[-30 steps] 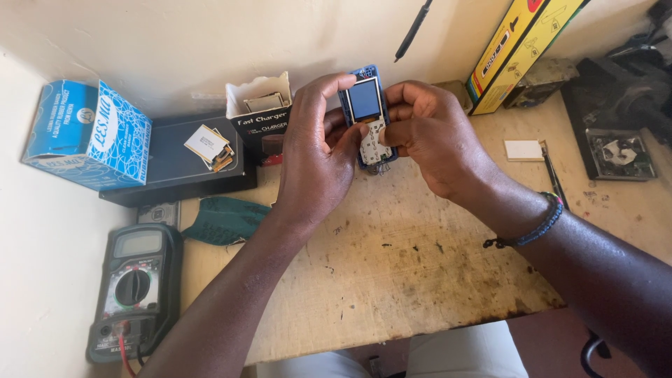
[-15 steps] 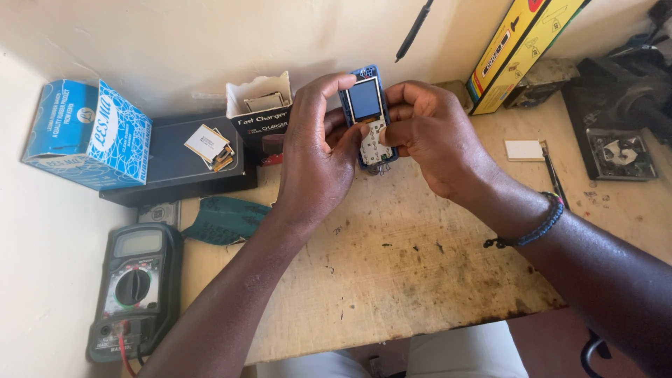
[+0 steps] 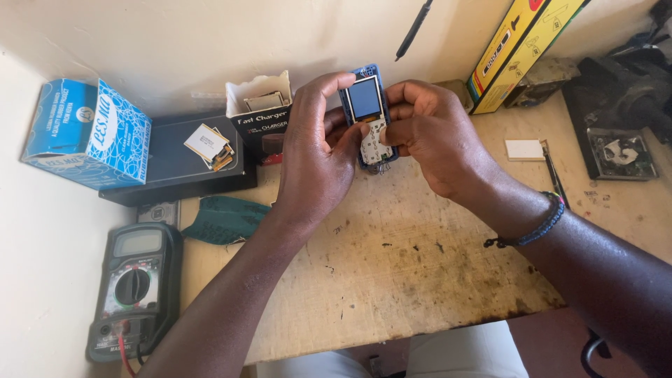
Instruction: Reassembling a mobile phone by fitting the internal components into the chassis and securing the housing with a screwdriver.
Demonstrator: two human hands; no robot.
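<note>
Gripping a small blue phone [image 3: 366, 105] with its keypad cover off, the left hand [image 3: 318, 157] and right hand [image 3: 437, 140] clasp its sides above the worn wooden table [image 3: 392, 273], near an open charger box [image 3: 260, 115].

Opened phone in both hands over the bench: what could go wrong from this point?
1. The opened phone is pinched only at its edges by the left hand and right hand, above the table; a slipped grip could drop it.
2. Its keypad board looks exposed, so thumb pressure might bend or smear it.
3. Any small part falling out could vanish among the stains on the table.
</note>
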